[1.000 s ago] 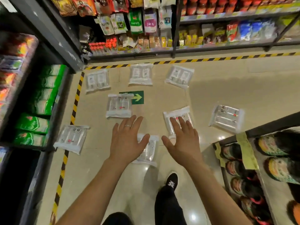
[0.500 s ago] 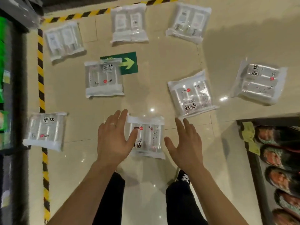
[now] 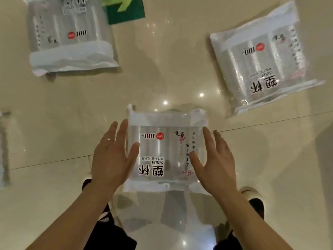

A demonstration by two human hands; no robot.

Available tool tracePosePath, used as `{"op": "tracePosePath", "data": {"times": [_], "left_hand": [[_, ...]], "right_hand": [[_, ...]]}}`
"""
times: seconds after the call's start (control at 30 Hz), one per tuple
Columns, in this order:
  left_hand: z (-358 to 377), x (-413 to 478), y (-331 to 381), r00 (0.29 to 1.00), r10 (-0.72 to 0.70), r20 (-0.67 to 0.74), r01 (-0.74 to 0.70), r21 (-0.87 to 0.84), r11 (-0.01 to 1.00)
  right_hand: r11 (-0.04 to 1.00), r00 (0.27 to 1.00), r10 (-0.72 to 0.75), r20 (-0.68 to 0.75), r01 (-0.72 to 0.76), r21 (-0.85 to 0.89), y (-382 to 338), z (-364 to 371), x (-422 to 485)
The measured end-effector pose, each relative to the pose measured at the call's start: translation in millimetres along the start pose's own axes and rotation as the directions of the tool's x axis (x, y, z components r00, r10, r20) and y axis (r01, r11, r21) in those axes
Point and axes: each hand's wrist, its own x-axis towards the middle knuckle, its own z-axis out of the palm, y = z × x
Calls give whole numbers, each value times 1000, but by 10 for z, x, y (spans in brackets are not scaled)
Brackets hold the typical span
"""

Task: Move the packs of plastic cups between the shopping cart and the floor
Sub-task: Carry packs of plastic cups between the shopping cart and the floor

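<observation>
A clear pack of plastic cups [image 3: 163,152] with black and red print lies flat on the beige tiled floor, just in front of me. My left hand [image 3: 112,156] reaches to its left edge with straight fingers, its thumb lying over the pack's left side. At the right edge is my right hand [image 3: 215,159], fingers straight, thumb over the pack's right side. Neither hand curls round the pack. A second pack [image 3: 70,37] lies at the upper left and a third pack [image 3: 264,56] at the upper right. The shopping cart is out of view.
A green floor sticker with an arrow [image 3: 126,8] lies at the top between the far packs. The edge of another pack [image 3: 3,150] shows at the far left. My dark trouser legs and a shoe [image 3: 252,197] are below the hands.
The view has dropped much closer to the floor. Both hands have come down onto the two sides of the nearest pack, which they hovered above before.
</observation>
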Motion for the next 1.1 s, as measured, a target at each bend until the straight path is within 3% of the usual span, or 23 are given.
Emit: {"op": "tracePosePath", "data": {"times": [0.2, 0.3, 0.43, 0.6, 0.87, 1.1], "left_hand": [[738, 147, -274, 997, -45, 59, 48, -54, 997], [959, 153, -276, 997, -26, 74, 36, -132, 991], [1095, 133, -239, 993, -87, 85, 105, -247, 963], [977, 76, -144, 996, -85, 38, 93, -312, 946], [-97, -90, 319, 980, -127, -153, 51, -423, 905], [-1884, -91, 916, 926, -96, -365, -95, -470, 878]], "right_hand": [[998, 998, 57, -35, -57, -7, 415, 644, 334], [996, 999, 8, -52, -3, 86, 495, 847, 347], [974, 992, -12, -126, 40, 222, 515, 979, 334], [954, 990, -3, -143, 46, 298, 469, 951, 239], [928, 973, -66, -221, 141, 344, -102, -169, 22], [898, 886, -192, -422, 332, 289, -1127, -1872, -109]]}}
